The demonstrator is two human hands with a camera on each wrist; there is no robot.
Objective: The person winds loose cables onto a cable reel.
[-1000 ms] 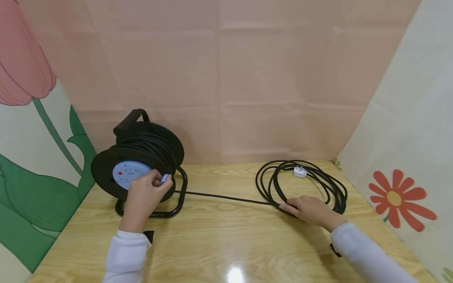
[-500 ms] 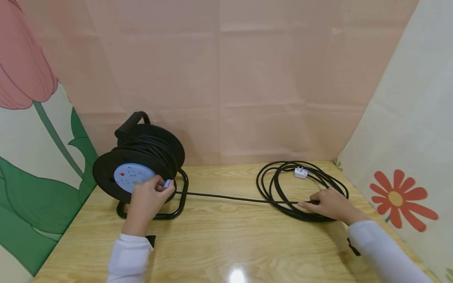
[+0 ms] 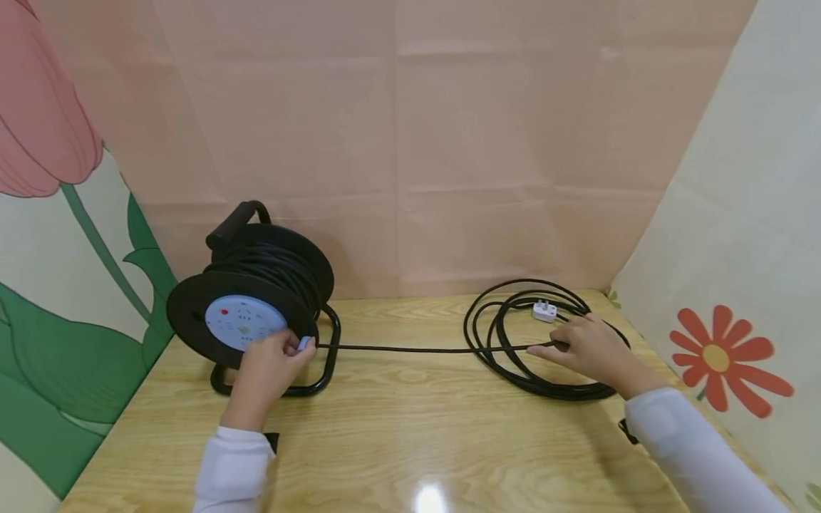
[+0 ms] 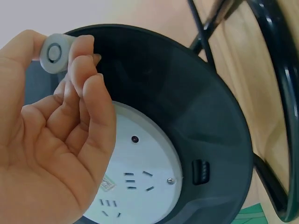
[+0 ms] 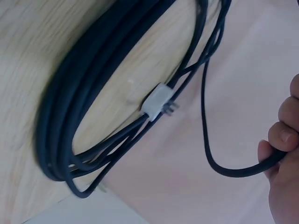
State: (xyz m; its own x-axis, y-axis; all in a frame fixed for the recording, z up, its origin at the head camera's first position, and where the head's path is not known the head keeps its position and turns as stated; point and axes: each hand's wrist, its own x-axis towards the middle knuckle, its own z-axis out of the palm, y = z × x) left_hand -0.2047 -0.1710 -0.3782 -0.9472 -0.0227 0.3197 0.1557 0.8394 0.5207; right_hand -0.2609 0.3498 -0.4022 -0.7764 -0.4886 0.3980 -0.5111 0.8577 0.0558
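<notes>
A black cable reel (image 3: 250, 285) stands on the left of the table, cable wound round its drum and a pale blue socket panel (image 3: 240, 320) on its face. My left hand (image 3: 272, 367) pinches the small crank knob (image 4: 56, 53) near the reel's rim between thumb and fingers. My right hand (image 3: 593, 353) grips the black cable (image 3: 410, 349), which runs straight and taut to the reel. Under and behind that hand lies a loose coil of the same cable (image 3: 532, 385). In the right wrist view, a loop of cable hangs from the curled fingers.
A white three-pin plug (image 3: 544, 311) rests in the coil. The reel's black tube stand (image 3: 330, 356) reaches toward the table's middle. A pink sheet (image 3: 449, 142) hangs behind the wooden table (image 3: 398, 427), with flower-printed sheets at both sides.
The right hand has slid right along the cable, then risen slightly, lifting the line off the coil. The reel's socket panel has turned a little, while the left hand stays on the knob.
</notes>
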